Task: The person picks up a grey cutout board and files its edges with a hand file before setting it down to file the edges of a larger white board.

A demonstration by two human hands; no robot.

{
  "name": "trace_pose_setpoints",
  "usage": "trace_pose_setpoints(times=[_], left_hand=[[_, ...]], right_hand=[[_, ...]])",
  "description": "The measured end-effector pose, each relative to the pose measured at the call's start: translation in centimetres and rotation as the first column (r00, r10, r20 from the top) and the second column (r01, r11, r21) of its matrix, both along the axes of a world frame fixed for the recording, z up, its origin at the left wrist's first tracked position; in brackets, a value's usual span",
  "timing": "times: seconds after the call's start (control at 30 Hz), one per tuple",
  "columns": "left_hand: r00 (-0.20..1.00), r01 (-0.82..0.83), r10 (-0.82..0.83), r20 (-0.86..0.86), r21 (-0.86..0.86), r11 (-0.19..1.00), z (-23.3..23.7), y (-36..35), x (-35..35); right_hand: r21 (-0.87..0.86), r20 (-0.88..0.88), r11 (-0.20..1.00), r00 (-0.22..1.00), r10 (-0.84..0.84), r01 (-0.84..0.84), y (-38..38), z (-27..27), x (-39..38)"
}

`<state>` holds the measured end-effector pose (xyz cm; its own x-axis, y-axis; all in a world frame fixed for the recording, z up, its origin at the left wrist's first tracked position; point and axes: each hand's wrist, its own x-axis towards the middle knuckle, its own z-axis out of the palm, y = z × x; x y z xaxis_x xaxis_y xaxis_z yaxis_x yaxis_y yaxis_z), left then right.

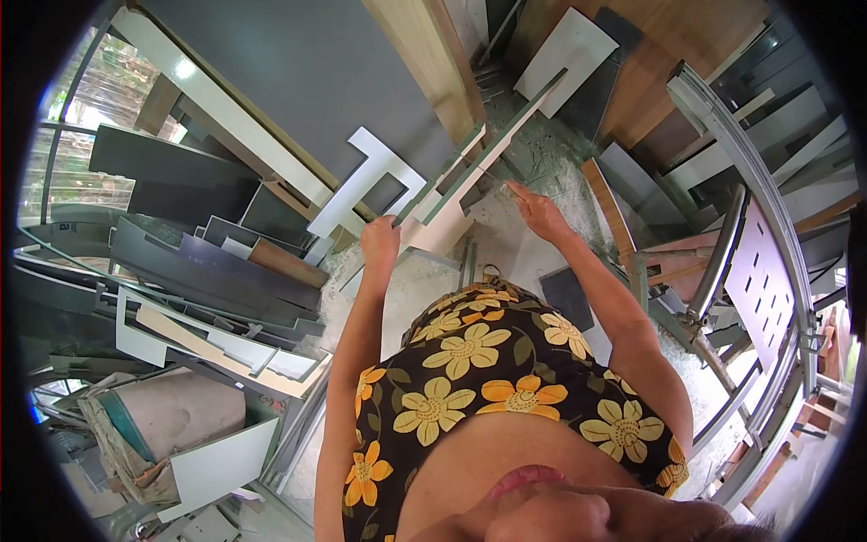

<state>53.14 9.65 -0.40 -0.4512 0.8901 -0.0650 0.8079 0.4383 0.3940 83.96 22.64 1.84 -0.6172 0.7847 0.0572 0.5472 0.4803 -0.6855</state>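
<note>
My left hand (381, 240) is closed around the near end of a notched board (449, 203), pale on its faces with a dark grey-green edge. From there the board's long narrow arm stretches away up and to the right. My right hand (536, 215) is off to the right of the board, fingers stretched out and holding nothing; I see a gap between it and the board. Just beyond my left hand, a white cut-out panel (368, 183) with a squarish opening leans against a large grey sheet (298, 72).
Dark board offcuts (172, 176) are stacked at the left, above white cut frames (217, 348). A sack (181, 411) stands lower left. To the right are a curved metal rail (768, 172) and a slotted pink panel (759, 280). A white panel (569, 59) lies at the back.
</note>
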Motion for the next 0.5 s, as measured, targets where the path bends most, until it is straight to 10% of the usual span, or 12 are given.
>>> trace_pose_setpoints(times=[0.5], left_hand=[[1.000,0.006,-0.007,0.018,0.033,0.999,-0.1,-0.2,-0.2]], right_hand=[[0.019,0.136,0.999,0.990,-0.036,0.034,0.5,-1.6,0.1]])
